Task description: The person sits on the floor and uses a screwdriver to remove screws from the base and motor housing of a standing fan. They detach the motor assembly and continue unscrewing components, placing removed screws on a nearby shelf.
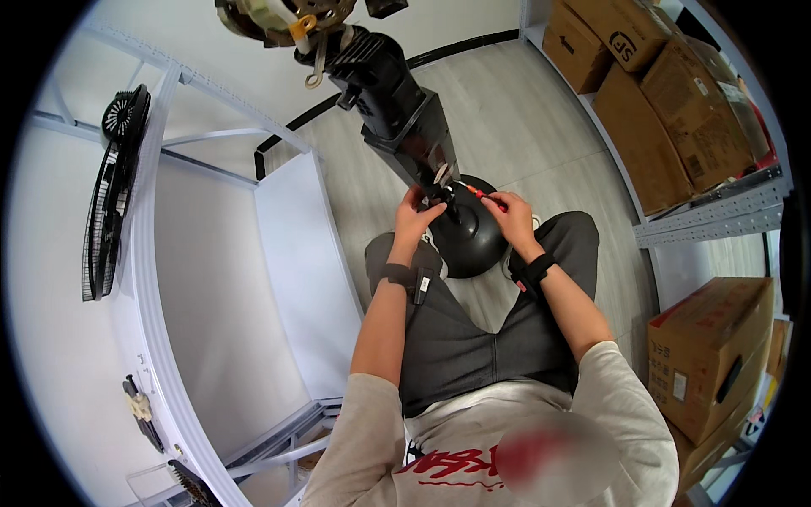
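In front of me stands a black pedestal fan [397, 93] without its blades, leaning over its round black base [471, 249]. At the lower end of its control housing, my left hand [414, 221] is closed with thumb and fingers round a small black part of the stand [438, 195]. My right hand [515, 223] grips a red-handled screwdriver [479, 193], its shaft pointing left towards that same part. Where the tip meets it is too small to tell. The bare motor [287, 19] with a loose ring-ended cord [314, 78] shows at the top.
On the left, a white shelf table [156, 253] carries fan grilles [114, 194], a pliers-like tool [142, 412] and a dark brush-like piece [193, 483]. Metal shelving [718, 215] with cardboard boxes [676, 110] stands on the right. Another box [710, 346] sits lower, close to my right arm.
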`<state>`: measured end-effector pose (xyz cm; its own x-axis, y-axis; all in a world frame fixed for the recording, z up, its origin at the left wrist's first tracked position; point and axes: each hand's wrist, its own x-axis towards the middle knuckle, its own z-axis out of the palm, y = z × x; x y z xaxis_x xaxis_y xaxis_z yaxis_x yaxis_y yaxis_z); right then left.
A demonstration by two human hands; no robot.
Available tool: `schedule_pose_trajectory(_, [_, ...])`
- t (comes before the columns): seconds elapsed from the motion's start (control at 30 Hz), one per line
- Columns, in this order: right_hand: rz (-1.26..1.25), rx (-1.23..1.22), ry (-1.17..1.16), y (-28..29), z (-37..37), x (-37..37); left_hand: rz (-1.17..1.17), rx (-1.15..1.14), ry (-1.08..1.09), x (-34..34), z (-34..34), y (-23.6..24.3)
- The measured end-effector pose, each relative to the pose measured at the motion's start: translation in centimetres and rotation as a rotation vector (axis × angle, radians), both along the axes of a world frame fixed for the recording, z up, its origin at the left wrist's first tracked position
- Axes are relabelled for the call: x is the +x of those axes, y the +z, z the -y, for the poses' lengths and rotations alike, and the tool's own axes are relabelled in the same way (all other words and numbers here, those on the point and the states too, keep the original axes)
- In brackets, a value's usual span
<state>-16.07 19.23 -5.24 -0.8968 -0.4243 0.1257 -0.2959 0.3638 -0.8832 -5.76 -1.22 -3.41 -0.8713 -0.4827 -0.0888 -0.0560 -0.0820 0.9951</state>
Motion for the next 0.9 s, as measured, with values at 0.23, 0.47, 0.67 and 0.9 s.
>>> schedule_pose_trajectory(0.23, [0.101,-0.020,0.036,-1.0,-0.2,-1.6,0.021,0.047,0.004,0.0,-0.2,0.6])
schedule_pose_trajectory(0.47, [0.381,-0.148,0.063,-3.2,-0.2,-1.9,0.021,0.061,-0.019,0.0,-0.1,0.5])
schedule_pose_trajectory(0.67, [0.530,0.029,0.148,-2.1,-0.3,-2.9,0.042,0.062,-0.002,0.3,-0.1,0.7])
schedule_pose_trajectory(0.9, [0.145,-0.064,0.093,-3.6,-0.4,-2.5,0.031,0.051,-0.021,0.0,-0.2,0.9])
